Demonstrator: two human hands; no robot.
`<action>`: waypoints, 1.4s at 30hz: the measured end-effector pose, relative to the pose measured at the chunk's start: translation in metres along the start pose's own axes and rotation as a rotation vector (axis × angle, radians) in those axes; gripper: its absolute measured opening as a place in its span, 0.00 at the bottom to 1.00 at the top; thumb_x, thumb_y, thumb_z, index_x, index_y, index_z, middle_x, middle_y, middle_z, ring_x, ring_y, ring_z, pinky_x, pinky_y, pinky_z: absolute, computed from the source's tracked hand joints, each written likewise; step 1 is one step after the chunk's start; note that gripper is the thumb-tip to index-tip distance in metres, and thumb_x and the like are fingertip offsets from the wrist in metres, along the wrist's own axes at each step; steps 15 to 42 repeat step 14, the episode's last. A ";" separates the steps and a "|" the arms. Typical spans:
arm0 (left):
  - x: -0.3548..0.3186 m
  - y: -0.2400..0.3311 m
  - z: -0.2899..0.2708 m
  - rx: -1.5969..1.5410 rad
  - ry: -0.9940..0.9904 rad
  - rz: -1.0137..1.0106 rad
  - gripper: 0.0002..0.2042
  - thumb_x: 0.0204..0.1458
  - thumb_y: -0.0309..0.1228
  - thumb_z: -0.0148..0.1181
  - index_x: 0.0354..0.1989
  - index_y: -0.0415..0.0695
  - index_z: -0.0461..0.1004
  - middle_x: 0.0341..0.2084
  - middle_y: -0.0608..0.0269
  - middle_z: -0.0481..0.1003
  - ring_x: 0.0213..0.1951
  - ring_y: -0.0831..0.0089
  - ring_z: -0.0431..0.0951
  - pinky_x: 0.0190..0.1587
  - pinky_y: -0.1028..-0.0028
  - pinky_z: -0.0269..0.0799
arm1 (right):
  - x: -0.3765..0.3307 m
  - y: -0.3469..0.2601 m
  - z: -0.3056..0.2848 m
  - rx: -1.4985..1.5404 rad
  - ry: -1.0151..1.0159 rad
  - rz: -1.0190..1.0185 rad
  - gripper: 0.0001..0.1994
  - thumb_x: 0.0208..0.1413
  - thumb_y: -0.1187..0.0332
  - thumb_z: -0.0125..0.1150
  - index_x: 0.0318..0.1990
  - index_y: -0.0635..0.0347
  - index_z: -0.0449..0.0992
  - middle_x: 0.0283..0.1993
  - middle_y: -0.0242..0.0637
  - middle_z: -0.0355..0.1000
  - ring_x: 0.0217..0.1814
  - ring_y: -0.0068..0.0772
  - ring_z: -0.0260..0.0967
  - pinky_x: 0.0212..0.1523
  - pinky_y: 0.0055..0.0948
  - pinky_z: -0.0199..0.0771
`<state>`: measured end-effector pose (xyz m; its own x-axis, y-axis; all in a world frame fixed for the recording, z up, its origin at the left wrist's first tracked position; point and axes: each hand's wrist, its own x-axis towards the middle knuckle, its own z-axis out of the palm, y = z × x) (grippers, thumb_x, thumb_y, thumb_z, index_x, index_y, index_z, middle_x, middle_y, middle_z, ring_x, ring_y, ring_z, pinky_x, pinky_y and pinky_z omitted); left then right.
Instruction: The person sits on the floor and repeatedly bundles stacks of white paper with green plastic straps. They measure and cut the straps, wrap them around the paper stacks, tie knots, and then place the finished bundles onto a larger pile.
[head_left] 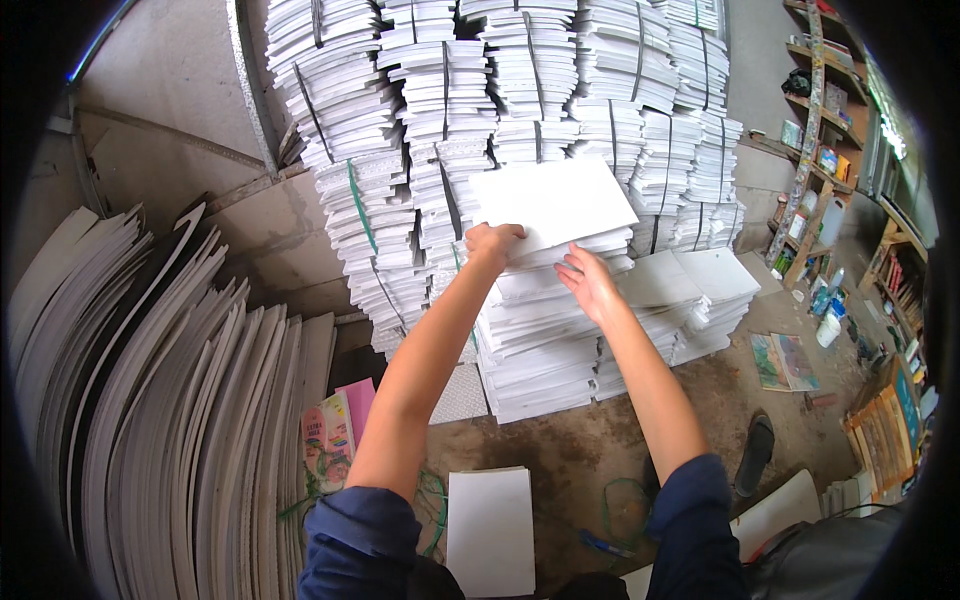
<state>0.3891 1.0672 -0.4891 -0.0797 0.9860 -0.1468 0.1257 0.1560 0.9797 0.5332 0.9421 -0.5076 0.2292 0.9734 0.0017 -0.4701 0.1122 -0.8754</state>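
A pile of white rectangular sheets (556,196) tops a stack in front of me, at chest-side of taller bundles. My left hand (493,243) grips the near left corner of the top sheets, thumb over the upper face; its other fingers are partly hidden. By the front edge, my right hand (590,283) is open, fingers apart, the tips close to or touching the sheet edges. Below lies the rest of the stack (535,355), its layers slightly uneven. A smaller pile of white sheets (490,530) rests on the floor nearer me.
Tall strapped bundles (445,90) rise behind the stack. Large upright sheets (170,400) lean at the left. More low stacks (715,275) stand to the right. Green strapping (625,505), a dark shoe (755,453) and a white bottle (829,328) are on the floor; shelves (825,120) line the right.
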 end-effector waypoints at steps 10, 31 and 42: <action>-0.234 -0.110 -0.091 -0.277 -0.952 0.035 0.35 0.43 0.20 0.56 0.59 0.41 0.43 0.53 0.56 0.56 0.55 0.63 0.58 0.52 0.67 0.60 | -0.091 0.021 -0.038 0.092 -0.036 0.004 0.24 0.47 0.62 0.59 0.48 0.68 0.63 0.47 0.40 0.65 0.49 0.36 0.63 0.48 0.33 0.64; -0.240 -0.225 -0.160 -0.531 -0.792 -0.360 0.41 0.45 0.46 0.57 0.62 0.43 0.40 0.59 0.59 0.51 0.59 0.64 0.53 0.61 0.64 0.44 | -0.181 0.083 -0.056 -0.159 -0.002 0.114 0.29 0.46 0.65 0.60 0.54 0.63 0.55 0.48 0.46 0.64 0.49 0.39 0.65 0.48 0.34 0.67; -0.240 -0.225 -0.160 -0.531 -0.792 -0.360 0.41 0.45 0.46 0.57 0.62 0.43 0.40 0.59 0.59 0.51 0.59 0.64 0.53 0.61 0.64 0.44 | -0.181 0.083 -0.056 -0.159 -0.002 0.114 0.29 0.46 0.65 0.60 0.54 0.63 0.55 0.48 0.46 0.64 0.49 0.39 0.65 0.48 0.34 0.67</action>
